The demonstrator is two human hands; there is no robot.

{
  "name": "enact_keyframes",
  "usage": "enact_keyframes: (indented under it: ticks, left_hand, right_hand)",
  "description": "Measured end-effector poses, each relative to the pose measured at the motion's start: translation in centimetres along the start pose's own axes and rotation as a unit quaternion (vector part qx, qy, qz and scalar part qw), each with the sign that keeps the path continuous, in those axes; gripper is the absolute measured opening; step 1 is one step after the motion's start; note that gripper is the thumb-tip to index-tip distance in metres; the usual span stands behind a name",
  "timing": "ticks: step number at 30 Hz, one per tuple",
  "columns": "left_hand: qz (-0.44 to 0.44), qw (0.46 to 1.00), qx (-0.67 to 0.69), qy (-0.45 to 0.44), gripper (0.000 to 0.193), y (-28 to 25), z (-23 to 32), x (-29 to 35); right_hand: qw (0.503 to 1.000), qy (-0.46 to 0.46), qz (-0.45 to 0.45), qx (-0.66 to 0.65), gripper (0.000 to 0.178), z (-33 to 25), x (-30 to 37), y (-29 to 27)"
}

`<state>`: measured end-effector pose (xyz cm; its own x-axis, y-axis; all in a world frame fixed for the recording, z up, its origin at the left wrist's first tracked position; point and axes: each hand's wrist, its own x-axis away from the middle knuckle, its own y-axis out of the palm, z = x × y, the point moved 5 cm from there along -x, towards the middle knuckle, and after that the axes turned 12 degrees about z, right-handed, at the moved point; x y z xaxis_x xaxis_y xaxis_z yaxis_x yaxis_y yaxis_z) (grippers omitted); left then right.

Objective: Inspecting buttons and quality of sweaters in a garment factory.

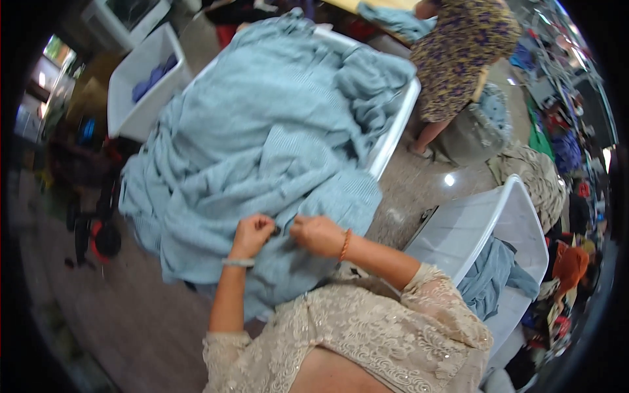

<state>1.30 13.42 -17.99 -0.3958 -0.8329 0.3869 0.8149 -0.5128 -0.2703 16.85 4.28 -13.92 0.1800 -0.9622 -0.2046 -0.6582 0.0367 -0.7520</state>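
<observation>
A large heap of light blue knitted fabric [242, 137] spills over the near side of a white plastic bin [395, 134]. Low over its near part, my left hand [252, 237], with a pale band at the wrist, is closed in a pinch. A small dark object [276, 231] shows at its fingertips, too small to name. My right hand [318, 236], wearing an orange braided bracelet, is closed just to the right, a short gap away. Whatever its curled fingers hold is hidden. The blue knit lies beneath both hands.
At right, a tilted white bin [452, 226] contains blue-grey cloth [488, 275]. Another white bin [128, 85] with purple cloth stands far left. A person in a patterned dress [458, 52] is near a translucent sack [478, 131]. Mixed clothes [570, 262] pile along the right.
</observation>
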Motion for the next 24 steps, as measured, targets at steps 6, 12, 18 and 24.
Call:
enact_keyframes:
  ticks: [6, 12, 18, 24]
  left_hand:
    - [0.004, 0.992, 0.077, -0.101, 0.016, -0.5, -0.5, 0.8]
    - [0.024, 0.995, -0.027, -0.092, 0.017, -0.1, 0.2, 0.7]
    - [0.015, 0.992, -0.125, 0.013, 0.017, 1.0, 0.7, 0.4]
    - [0.043, 0.989, -0.131, 0.052, 0.011, 1.0, 0.5, 0.1]
  right_hand:
    - [0.999, 0.009, 0.005, -0.035, 0.008, -0.1, 0.5, -0.7]
    - [1.0, 0.018, -0.016, -0.009, 0.011, 0.1, 0.4, -0.7]
    - [0.999, 0.024, 0.002, -0.023, 0.011, 0.3, 0.3, -0.7]
    - [0.998, 0.041, -0.021, -0.039, 0.018, 0.4, 0.1, -0.7]
